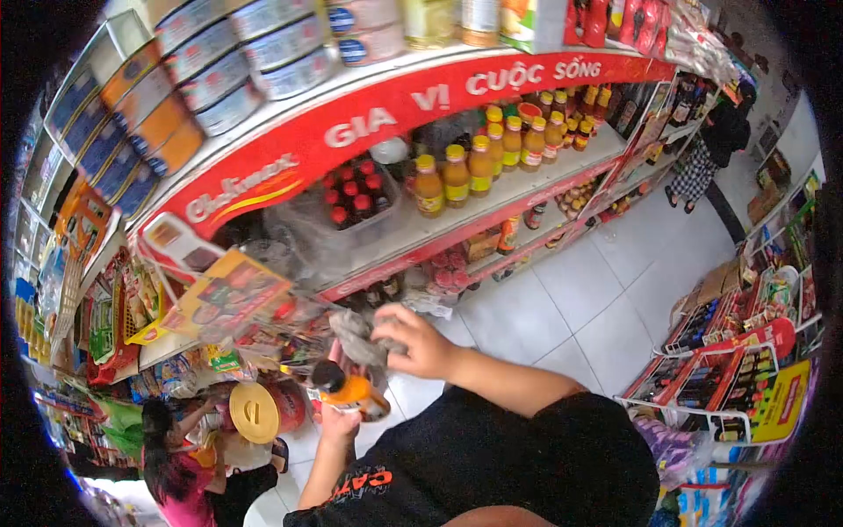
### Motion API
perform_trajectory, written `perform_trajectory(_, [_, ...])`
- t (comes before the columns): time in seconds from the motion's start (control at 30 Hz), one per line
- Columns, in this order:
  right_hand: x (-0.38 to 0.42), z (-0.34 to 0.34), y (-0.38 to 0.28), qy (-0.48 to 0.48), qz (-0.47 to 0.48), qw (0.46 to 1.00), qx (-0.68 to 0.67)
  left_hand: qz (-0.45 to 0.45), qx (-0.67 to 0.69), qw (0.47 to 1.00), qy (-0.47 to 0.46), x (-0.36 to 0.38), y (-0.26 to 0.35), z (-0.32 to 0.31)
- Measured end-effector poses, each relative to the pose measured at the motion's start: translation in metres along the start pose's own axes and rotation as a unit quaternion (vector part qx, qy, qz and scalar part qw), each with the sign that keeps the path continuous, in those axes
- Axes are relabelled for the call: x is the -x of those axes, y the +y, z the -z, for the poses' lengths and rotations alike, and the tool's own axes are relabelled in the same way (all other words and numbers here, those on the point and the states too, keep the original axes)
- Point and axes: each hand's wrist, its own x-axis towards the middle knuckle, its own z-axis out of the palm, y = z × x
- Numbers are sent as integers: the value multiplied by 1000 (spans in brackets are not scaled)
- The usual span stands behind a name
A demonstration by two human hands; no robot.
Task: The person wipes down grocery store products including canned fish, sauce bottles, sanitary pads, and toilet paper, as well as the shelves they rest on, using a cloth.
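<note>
My left hand is wrapped round a bottle with an orange label and a dark cap. Close above that bottle, my right hand grips a crumpled grey cloth, fingers bent over it. Beside both hands, a lower rack carries plastic-wrapped goods, partly blurred. Behind it, the shelf unit holds yellow-capped bottles in a row and a clear plastic tub of red-capped bottles.
Stacked cans line the top shelf above a red sign board. A person in pink crouches at lower left near a yellow lid. Another person stands down the tiled aisle. Racks of bottles border the right side.
</note>
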Motion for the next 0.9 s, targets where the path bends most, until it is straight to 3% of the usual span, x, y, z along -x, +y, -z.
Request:
perform_trajectory(0.03, [0,25,2,-8,10,1000,-12,28,2,1000,-10,1,-21,2])
perform_trajectory(0.1, [-1,69,15,-52,75,994,-57,105,-36,992,56,6,-49,-9])
perform_trajectory(0.13, [4,86,24,-102,67,989,-87,167,-20,984,57,-6,-54,-43])
perform_trajectory(0.17, [11,99,32,-124,83,984,-99,104,-64,991,55,-10,-72,-59])
perform_trajectory(0.23, [33,118,43,-56,103,992,-37,104,-38,989,93,-24,-108,-105])
perform_trajectory(0.27, [40,132,44,-65,50,995,-64,99,37,992,62,-28,-119,-132])
perform_trajectory(0.37, [59,170,43,75,71,994,-39,84,-5,996,34,-30,-134,-193])
perform_trajectory(0.43, [74,196,47,89,78,991,-64,75,8,995,68,-25,-127,-246])
perform_trajectory(0.47, [86,200,49,95,99,989,-59,38,313,934,-169,-22,-137,-252])
perform_trajectory(0.5, [100,204,52,105,119,986,-51,80,359,922,-125,-12,-151,-237])
perform_trajectory(0.53, [115,208,54,96,152,982,-61,106,549,820,-121,4,-157,-239])
perform_trajectory(0.6, [147,218,54,119,156,978,-74,119,576,808,-39,26,-165,-260])
perform_trajectory(0.63, [161,224,54,119,140,978,-95,99,413,905,27,35,-169,-266])
perform_trajectory(0.67, [171,231,55,118,117,978,-122,73,236,965,93,43,-173,-275])
perform_trajectory(0.7, [180,239,53,111,95,977,-152,41,50,985,161,51,-177,-287])
perform_trajectory(0.73, [186,246,49,102,76,974,-186,67,-55,968,237,58,-170,-342])
perform_trajectory(0.9, [181,294,40,46,-33,937,-345,114,-193,914,338,88,-174,-355])
